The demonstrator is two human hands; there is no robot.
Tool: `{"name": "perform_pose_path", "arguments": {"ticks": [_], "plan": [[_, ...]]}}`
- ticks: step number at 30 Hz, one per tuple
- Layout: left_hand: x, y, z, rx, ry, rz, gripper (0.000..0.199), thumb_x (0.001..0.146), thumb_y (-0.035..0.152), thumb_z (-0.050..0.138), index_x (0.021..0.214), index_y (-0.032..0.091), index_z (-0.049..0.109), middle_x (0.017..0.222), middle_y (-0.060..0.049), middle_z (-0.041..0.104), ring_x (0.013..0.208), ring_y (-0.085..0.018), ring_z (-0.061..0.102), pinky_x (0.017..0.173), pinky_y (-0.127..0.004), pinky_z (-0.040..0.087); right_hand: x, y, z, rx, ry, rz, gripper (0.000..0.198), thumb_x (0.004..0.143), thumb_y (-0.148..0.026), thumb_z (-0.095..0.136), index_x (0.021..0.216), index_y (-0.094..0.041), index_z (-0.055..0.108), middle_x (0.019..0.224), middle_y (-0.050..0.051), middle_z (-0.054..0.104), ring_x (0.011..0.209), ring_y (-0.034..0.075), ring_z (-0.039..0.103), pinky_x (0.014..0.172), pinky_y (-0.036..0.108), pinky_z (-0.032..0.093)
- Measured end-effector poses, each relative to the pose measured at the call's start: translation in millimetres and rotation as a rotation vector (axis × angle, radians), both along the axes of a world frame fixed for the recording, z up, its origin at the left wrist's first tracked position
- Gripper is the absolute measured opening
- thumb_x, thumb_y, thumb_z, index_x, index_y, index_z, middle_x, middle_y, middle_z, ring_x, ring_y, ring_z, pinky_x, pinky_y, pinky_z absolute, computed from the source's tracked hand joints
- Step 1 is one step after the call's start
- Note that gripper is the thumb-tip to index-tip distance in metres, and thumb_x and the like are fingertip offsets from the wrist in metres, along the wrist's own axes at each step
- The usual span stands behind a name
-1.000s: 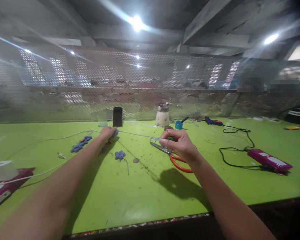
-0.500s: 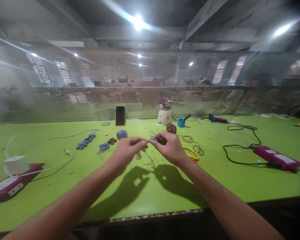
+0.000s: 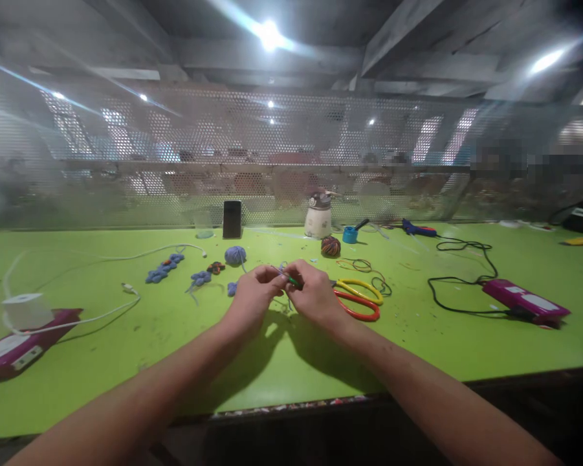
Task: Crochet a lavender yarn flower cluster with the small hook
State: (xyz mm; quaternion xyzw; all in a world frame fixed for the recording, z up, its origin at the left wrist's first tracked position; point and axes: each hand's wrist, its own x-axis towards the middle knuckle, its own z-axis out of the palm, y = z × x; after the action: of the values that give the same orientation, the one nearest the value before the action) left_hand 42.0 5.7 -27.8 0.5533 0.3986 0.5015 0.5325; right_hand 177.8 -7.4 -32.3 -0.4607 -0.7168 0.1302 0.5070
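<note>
My right hand [image 3: 314, 294] is closed round a crochet hook [image 3: 294, 281] with a green grip, its thin shaft pointing left toward my other fingers. My left hand [image 3: 256, 292] pinches blue yarn close to the hook's tip. The fingers of both hands nearly meet, low above the green table [image 3: 165, 362]. A strand runs back from there to a ball of blue yarn [image 3: 235, 255]. By my left knuckles lies a small blue crocheted piece [image 3: 231, 288]. Scissors [image 3: 363, 316] with red and yellow handles rest beside my right wrist, blades mostly hidden.
Blue crocheted flowers [image 3: 165, 268] lie left, near a white cable [image 3: 126, 310] and purple power strip [image 3: 33, 340]. A phone [image 3: 231, 220], a jar [image 3: 318, 217], a multicolour yarn ball [image 3: 330, 246] and a blue pot [image 3: 350, 234] stand behind. Another purple power strip [image 3: 524, 301] is right.
My hands have drawn closer together and dropped slightly. The hook now lies between them, and the scissors and small blue piece show more fully. The view has shifted a little.
</note>
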Motion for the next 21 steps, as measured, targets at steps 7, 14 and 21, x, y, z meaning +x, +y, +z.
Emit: {"name": "perform_pose_path", "arguments": {"ticks": [7,14,21], "plan": [[-24.4,6.4,12.9,-0.067,-0.032,-0.072,0.022,0.060,0.030,0.082,0.076,0.019,0.073,0.080,-0.006,0.070,0.076,-0.018,0.060,0.067,-0.031,0.047,10.2,5.7,9.7,-0.195,0.273,0.085,0.024,0.072,-0.032,0.066,0.090,-0.016,0.065,0.071,0.000,0.055,0.057,0.011,0.045,0.052,0.024,0.036],[-38.5,1.1,18.0,-0.176,-0.054,-0.218,0.016,0.062,0.024,0.079,0.078,0.021,0.078,0.091,-0.007,0.074,0.083,-0.019,0.063,0.076,-0.032,0.048,16.0,9.5,11.9,-0.518,0.338,0.319,0.034,0.062,-0.025,0.072,0.095,-0.015,0.070,0.081,0.001,0.061,0.047,0.004,0.035,0.043,0.021,0.025],[-46.2,4.0,8.5,-0.145,-0.036,-0.189,0.012,0.064,0.023,0.077,0.075,0.020,0.077,0.079,-0.005,0.071,0.073,-0.016,0.059,0.071,-0.030,0.044,13.6,4.2,11.1,-0.719,0.395,0.459,0.029,0.063,-0.034,0.080,0.076,-0.014,0.063,0.056,-0.006,0.049,0.043,0.003,0.027,0.042,0.021,0.017]]}}
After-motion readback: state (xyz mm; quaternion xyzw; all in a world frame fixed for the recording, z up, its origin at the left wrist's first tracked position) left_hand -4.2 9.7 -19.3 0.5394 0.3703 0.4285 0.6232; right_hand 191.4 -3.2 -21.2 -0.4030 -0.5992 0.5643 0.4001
